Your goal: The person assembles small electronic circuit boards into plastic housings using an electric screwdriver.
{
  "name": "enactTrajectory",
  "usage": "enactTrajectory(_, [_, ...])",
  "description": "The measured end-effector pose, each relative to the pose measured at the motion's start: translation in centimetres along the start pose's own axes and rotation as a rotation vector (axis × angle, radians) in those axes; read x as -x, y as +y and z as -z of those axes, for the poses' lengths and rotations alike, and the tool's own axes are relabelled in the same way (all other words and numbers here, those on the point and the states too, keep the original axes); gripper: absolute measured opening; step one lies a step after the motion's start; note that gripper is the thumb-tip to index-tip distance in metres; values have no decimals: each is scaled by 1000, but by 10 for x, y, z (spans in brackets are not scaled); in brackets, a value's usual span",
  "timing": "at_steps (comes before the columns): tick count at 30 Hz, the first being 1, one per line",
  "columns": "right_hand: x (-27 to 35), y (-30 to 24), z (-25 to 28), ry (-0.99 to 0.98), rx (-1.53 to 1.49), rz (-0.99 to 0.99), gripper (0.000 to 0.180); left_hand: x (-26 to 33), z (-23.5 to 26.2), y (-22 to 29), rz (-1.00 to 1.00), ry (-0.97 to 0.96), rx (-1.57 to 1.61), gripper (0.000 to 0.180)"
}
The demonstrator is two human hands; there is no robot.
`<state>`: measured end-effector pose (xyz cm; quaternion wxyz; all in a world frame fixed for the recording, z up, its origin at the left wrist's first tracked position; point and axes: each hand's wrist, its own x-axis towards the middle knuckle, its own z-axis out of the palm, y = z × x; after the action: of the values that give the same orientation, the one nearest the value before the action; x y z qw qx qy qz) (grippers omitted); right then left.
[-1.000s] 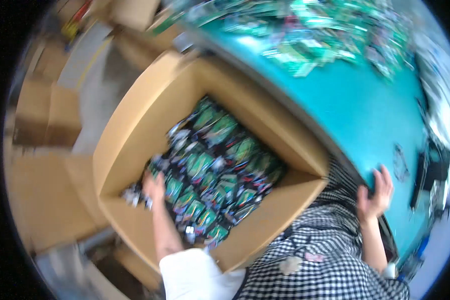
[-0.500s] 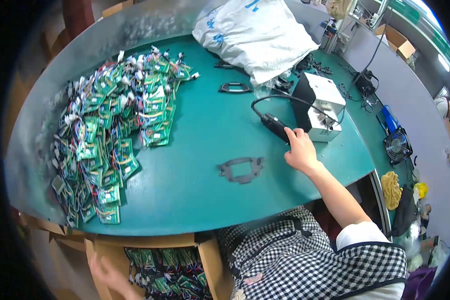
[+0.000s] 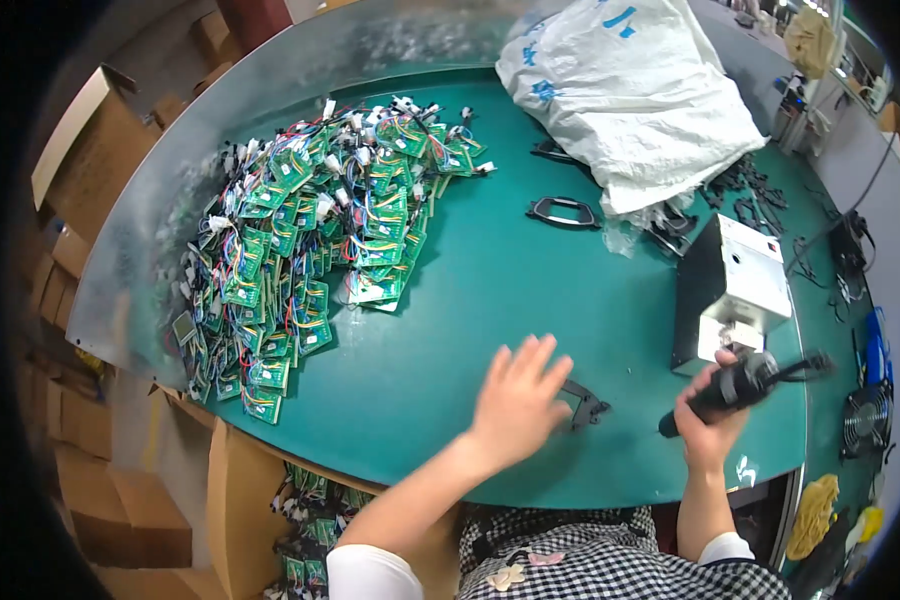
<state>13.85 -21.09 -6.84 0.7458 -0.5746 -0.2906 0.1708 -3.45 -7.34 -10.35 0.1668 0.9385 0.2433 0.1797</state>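
Near worktop [image 3: 450, 350] edge: left hand [image 3: 518, 405], fingers spread, partly covers black frame [image 3: 590, 410], contact unclear; right hand [image 3: 708, 432] wraps fingers round black tool [image 3: 720, 393], apparently suiting its thickness.

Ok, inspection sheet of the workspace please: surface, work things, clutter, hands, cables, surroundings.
Surface: green tabletop, bearing a pale-and-black boxy unit at right.
Work things: black handheld tool; dark frame, partly hidden by the left hand.
Clutter: wired circuit boards heaped left; white sack and second frame farther back.
Hands: left hand spread, contact with the dark frame unclear; right hand closed around the tool.
Cables: blurred dark cord at the tool's end.
Surroundings: open cardboard box of boards below the tabletop's edge; fan far right.
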Motion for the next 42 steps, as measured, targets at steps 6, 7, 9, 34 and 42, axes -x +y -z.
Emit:
enactTrajectory(6, [1,7,31,-261,27,197,65,-58,103,-190,390,142,-434,53])
enactTrajectory(7, [0,7,33,-297,15,192,64,-48,112,-216,424,25,-557,71])
enactTrajectory(9, [-2,8,36,-330,40,214,65,-57,126,-231,690,-248,-369,86])
enactTrajectory(34, [-49,-44,79,25,-341,555,73,4,-17,30,-21,-156,93,51])
enactTrajectory(42, [-85,-22,84,59,-45,629,69,-7,-39,74,38,-54,279,58])
